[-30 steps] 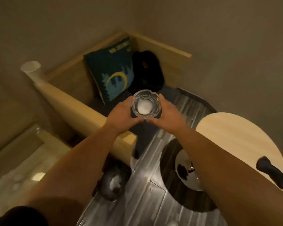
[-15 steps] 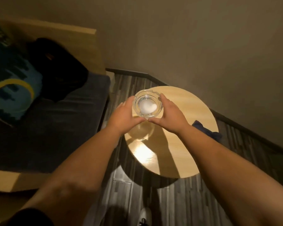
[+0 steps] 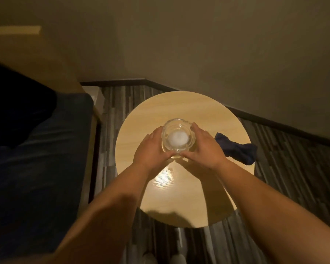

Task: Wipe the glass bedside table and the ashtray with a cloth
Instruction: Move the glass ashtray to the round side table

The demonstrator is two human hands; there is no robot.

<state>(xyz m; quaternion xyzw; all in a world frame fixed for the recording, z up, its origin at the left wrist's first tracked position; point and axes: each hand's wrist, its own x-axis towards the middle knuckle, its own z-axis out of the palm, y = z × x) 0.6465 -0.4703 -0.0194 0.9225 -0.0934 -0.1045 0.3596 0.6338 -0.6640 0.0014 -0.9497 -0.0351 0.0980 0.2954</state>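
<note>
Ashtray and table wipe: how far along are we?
Done: can't tell; no wiping is visible and the round table shows only light glare. In hand: both the left hand and right hand cup the glass ashtray over the tabletop; whether it touches the surface is unclear. Left: the dark blue cloth lies crumpled at the table's right edge, in neither hand, so any wiping means picking it up.

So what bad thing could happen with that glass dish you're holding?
The glass ashtray could slip and break: only the left hand and right hand press its smooth sides over the round table, and I cannot tell if it rests there yet. The dark cloth hangs over the table's right edge, so a nudge from the right arm might drop it onto the floor.
</note>
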